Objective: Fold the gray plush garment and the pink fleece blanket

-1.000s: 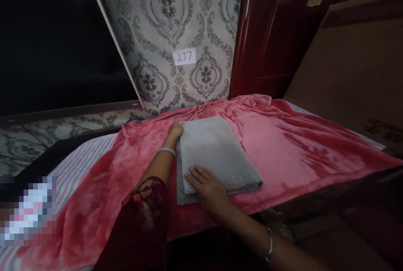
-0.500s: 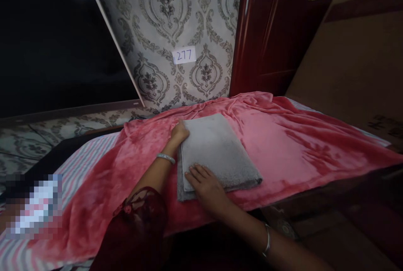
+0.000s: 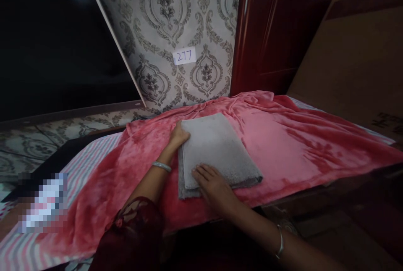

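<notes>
Closest to me is my right hand, palm down with the fingers spread a bit and lying flat on the near edge of the folded grey fuzzy towel, not gripping anything, just pressing on top. That towel is a neat rectangle folded in layers, and a lower layer sticks out a little at its near left corner. It sits on the rumpled pink plush blanket, roughly mid-way along the blanket and close to its near edge. Further along, my left hand is up against the towel's far left corner, fingers together and curled onto the edge; can't really tell if they're tucked under the fold or just resting against it. Silver bangles on both wrists, dark red lacy sleeve on my left arm. Off the blanket's left edge you can see the pink and white striped sheet underneath. Behind all that is the grey damask-patterned wall with a small white paper label reading 277, and a glossy dark red wooden door over the blanket's far right corner.
</notes>
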A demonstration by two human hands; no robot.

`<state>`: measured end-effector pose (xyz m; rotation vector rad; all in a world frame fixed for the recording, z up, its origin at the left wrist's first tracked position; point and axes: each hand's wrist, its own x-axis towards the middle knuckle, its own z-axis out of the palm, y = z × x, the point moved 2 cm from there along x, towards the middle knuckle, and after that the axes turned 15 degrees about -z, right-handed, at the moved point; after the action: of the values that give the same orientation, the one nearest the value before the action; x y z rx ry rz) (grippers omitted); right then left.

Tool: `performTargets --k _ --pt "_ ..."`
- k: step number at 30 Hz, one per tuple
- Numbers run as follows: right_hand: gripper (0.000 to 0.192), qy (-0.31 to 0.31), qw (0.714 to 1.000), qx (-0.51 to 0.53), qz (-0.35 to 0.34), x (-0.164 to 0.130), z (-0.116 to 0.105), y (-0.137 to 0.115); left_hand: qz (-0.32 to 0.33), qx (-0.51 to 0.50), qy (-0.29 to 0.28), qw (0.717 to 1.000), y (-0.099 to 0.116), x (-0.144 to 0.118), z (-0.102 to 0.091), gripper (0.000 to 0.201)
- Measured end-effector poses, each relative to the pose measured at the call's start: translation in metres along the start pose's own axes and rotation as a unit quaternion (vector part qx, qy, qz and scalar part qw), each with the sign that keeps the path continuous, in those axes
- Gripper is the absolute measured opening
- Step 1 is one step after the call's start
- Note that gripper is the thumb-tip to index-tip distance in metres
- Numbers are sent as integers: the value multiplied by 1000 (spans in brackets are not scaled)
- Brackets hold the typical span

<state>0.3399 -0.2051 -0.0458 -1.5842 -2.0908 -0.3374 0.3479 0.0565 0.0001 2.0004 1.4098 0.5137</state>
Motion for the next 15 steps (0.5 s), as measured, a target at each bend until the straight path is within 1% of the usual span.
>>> performTargets --k 3,8,10,12,13,14,15 --pt "42 1 1000 0 -10 -1 1 1 27 82 9 996 2 -10 5 87" --pt "45 0 1000 16 -17 3 5 -3 32 97 25 994 1 -13 5 82" --pt "41 -12 1000 11 -14 4 4 -8 30 102 32 994 1 -12 1 80" --pt "35 -25 999 26 -21 6 -3 -10 24 107 41 993 2 -15 -3 79" --pt "33 -31 998 44 -27 7 -11 -7 29 117 51 991 4 -18 -5 79" --pt "31 -33 997 63 -29 8 -21 -2 46 133 60 988 7 -22 -6 78" --pt "30 -31 996 78 -26 8 -34 7 78 156 65 983 11 -28 -6 76"
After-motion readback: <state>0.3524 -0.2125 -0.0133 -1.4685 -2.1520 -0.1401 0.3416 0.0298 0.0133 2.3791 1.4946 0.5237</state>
